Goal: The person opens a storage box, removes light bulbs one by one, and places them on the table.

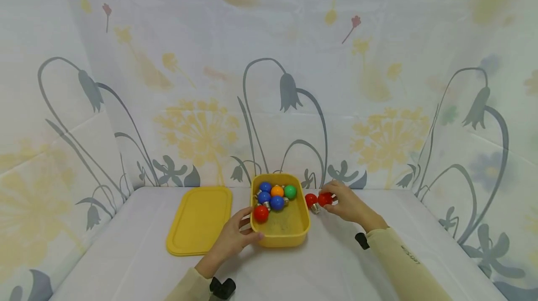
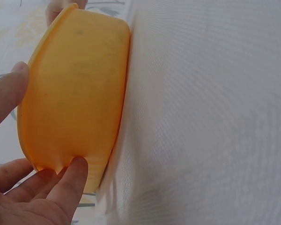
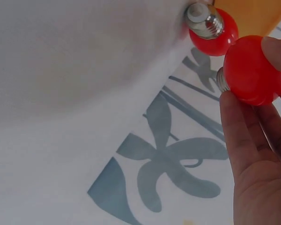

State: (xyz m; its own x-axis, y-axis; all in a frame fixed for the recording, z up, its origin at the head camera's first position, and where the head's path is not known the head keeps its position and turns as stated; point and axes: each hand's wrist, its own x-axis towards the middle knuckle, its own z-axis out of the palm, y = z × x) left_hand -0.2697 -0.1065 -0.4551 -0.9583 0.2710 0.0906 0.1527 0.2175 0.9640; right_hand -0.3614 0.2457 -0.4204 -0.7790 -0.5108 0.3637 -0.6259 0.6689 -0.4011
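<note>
A yellow plastic tub (image 1: 280, 240) stands on the white table with small round coloured light bulbs in it. At its near left corner my left hand (image 1: 236, 234) grips the tub, thumb at the front and fingers along the left side. My right hand (image 1: 346, 203) holds a red light bulb (image 3: 255, 70) between thumb and fingers, to the right of the tub. Close beside it, against the tub's right side, lies another red bulb (image 3: 214, 33), its silver screw base showing. Inside are a red bulb (image 1: 261, 214), an orange bulb (image 1: 277, 191), a green bulb (image 1: 290, 192) and blue bulbs (image 1: 277, 203).
Left of the tub a flat yellow lid (image 1: 199, 221) lies on the table. Behind the table hangs a white cloth (image 1: 269, 132) printed with grey and yellow flowers. Each wrist carries a black strap.
</note>
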